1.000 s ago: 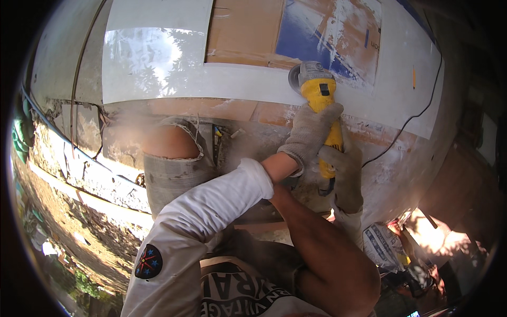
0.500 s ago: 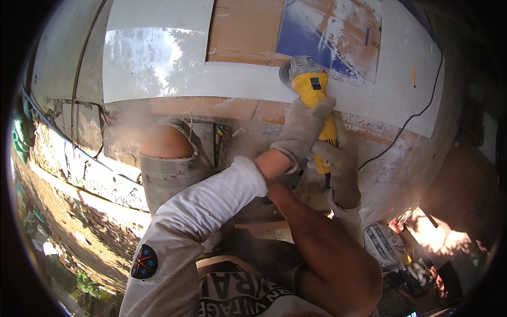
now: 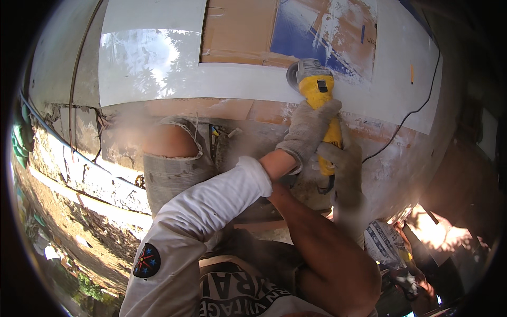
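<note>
A yellow angle grinder (image 3: 318, 94) with a grey head is gripped in both my gloved hands. My left hand (image 3: 310, 124) wraps its body just behind the head, while my right hand (image 3: 342, 154) is closed round the rear handle near the cord. The grinder's disc (image 3: 292, 77) lies at the white sheet (image 3: 232, 78), below a rectangular opening cut in it; whether the disc touches is hard to tell. Through the opening shows brown cardboard (image 3: 237, 31). A blue panel dusted with white (image 3: 298, 39) lies beside it.
A black cord (image 3: 404, 124) runs over the sheet's right side, past a small orange stick (image 3: 412, 74). My bare knee (image 3: 169, 140) is near the sheet's front edge, with haze beside it. A blue hose (image 3: 47, 124) crosses at left; a printed bag (image 3: 386, 243) lies lower right.
My hands and the grinder have shifted slightly right and toward me. In the picture the sheet sits a little further left. Both hands keep their hold.
</note>
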The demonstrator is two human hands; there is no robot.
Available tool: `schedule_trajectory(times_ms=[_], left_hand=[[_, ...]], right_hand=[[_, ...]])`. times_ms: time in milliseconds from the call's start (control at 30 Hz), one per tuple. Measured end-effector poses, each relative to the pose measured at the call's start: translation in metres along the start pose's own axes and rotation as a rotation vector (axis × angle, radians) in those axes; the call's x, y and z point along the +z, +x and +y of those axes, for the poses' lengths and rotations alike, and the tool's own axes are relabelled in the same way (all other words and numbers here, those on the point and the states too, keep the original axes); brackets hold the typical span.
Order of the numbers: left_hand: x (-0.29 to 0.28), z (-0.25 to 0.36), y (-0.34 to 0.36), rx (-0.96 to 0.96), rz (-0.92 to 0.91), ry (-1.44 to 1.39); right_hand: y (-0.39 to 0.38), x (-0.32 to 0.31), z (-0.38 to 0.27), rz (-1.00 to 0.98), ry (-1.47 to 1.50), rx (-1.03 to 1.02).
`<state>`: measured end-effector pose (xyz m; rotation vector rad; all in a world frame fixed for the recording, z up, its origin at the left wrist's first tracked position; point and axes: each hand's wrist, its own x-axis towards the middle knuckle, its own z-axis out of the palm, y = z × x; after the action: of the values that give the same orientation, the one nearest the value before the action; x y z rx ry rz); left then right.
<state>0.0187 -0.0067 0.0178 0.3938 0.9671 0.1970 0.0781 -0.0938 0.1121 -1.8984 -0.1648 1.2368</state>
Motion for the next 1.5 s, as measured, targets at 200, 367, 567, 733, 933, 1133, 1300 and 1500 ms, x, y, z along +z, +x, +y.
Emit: schedule_trajectory(times_ms=[200, 367, 567, 733, 933, 1133, 1300, 1500], left_hand=[[0.018, -0.005, -0.001, -0.034, -0.026, 0.100], [0.021, -0.006, -0.006, -0.008, 0.003, 0.046], [0.002, 0.003, -0.008, 0.044, 0.029, -0.070], [-0.006, 0.008, -0.012, 0.081, 0.031, -0.093], [-0.008, 0.016, -0.014, 0.044, 0.087, -0.039], [-0.002, 0.013, -0.011, 0.019, 0.037, -0.035], [0.010, 0.006, -0.006, -0.019, 0.035, 0.026], [0.023, 0.002, -0.002, -0.076, 0.022, 0.037]], right_hand=[[-0.010, -0.013, 0.001, 0.055, -0.040, -0.012], [-0.015, -0.013, -0.003, 0.032, 0.016, -0.023], [-0.002, 0.001, -0.009, -0.051, 0.030, -0.014], [0.000, 0.005, -0.013, -0.078, -0.017, 0.003], [0.008, 0.007, -0.009, -0.121, 0.009, -0.065], [0.005, -0.001, -0.004, -0.085, -0.006, -0.013], [0.004, -0.009, -0.005, -0.040, -0.018, -0.058], [-0.002, -0.019, -0.006, 0.026, 0.019, 0.015]])
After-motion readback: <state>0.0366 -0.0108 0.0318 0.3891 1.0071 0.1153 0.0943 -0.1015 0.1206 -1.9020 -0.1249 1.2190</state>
